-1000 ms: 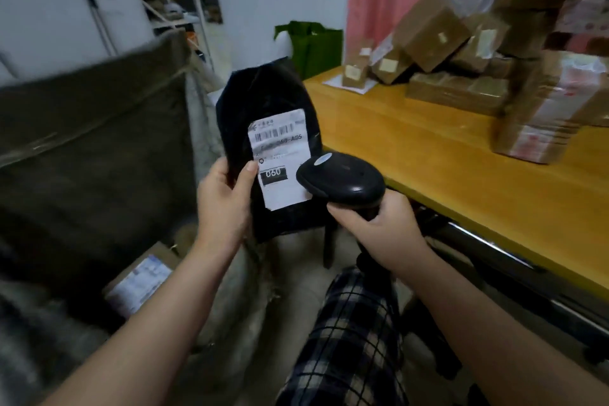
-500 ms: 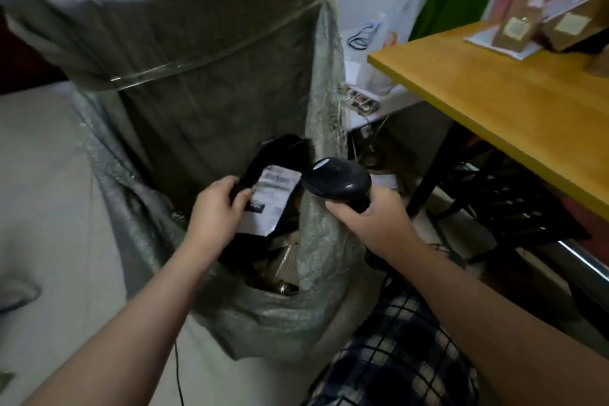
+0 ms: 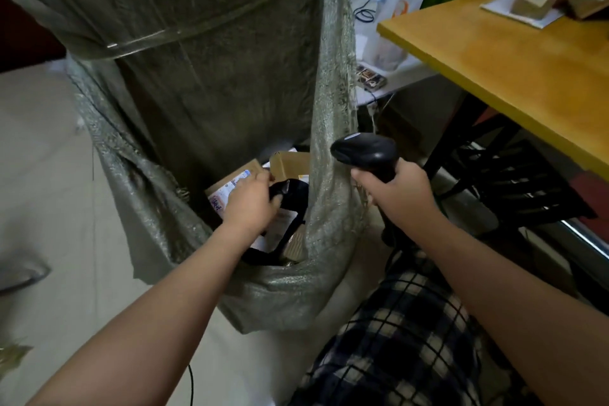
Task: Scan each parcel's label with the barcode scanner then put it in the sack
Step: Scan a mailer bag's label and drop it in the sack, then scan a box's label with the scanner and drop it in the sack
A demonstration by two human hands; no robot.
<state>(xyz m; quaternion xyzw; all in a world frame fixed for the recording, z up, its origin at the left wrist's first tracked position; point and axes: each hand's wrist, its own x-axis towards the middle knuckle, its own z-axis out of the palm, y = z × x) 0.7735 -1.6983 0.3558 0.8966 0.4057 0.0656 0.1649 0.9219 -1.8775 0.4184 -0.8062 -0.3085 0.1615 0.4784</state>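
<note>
Passing from scan to drop — your left hand (image 3: 250,204) is pinching the black parcel (image 3: 295,190) inside the sack (image 3: 230,92); your right hand (image 3: 395,196), 3 o'clock, is gripping the scanner (image 3: 364,150).

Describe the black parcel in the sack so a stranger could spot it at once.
Look into the grey sack beside the yellow table. The left hand reaches inside and grips the parcel. It is the only soft black bag among brown cardboard boxes.
</note>
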